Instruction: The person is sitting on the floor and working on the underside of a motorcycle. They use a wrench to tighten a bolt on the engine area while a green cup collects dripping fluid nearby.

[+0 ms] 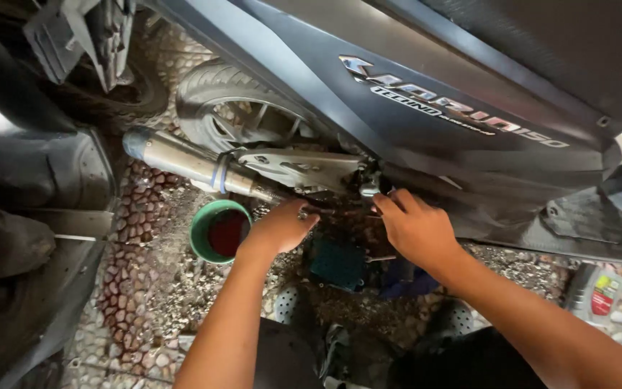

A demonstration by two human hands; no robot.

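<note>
My left hand is curled under the scooter's engine, its fingers closed around a thin metal tool that runs toward my right hand. My right hand reaches up to the underside of the grey scooter body, fingertips beside a silver fitting. What its fingertips grip is hidden. Below both hands a dark green container sits on the ground. The silver exhaust pipe and the rear wheel lie just left of my left hand.
A green bowl with dark red liquid stands on the pebbled ground left of my left hand. A grey bottle with a red label lies at the right. Another dark scooter crowds the left side.
</note>
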